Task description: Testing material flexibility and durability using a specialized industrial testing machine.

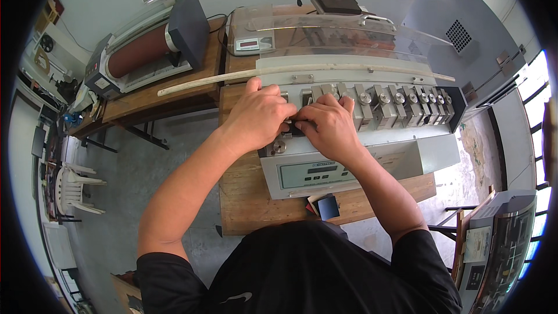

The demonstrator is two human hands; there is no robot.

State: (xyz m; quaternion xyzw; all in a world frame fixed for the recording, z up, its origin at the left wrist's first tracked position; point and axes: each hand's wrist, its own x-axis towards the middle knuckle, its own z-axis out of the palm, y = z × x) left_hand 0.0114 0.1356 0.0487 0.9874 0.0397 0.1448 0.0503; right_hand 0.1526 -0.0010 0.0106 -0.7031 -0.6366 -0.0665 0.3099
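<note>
1. Wooden table [241,209] under both hands, with grey floor [119,183] off to their left.
2. Left hand [264,113]: fingers curled, nearly closed, bent over the left end of a row of metal clamps [383,107]; cannot tell what, if anything, is gripped.
3. Right hand [330,119]: just beside the left, thumb and forefinger narrowed toward the same spot; exact hold hidden.
4. Running rightward from the right hand: the remaining clamps, mounted on a pale machine [398,166], with a control panel [290,177] below the hands.
5. Beyond both hands: clear cover [285,32], long pale strip [232,75], small scale [264,42].
6. Farther left of the left hand: machine with red-brown roller [138,52].
7. Nearer the body than the hands: dark swatches [328,206].
8. In the way: bent fingers, covering the leftmost clamps.
</note>
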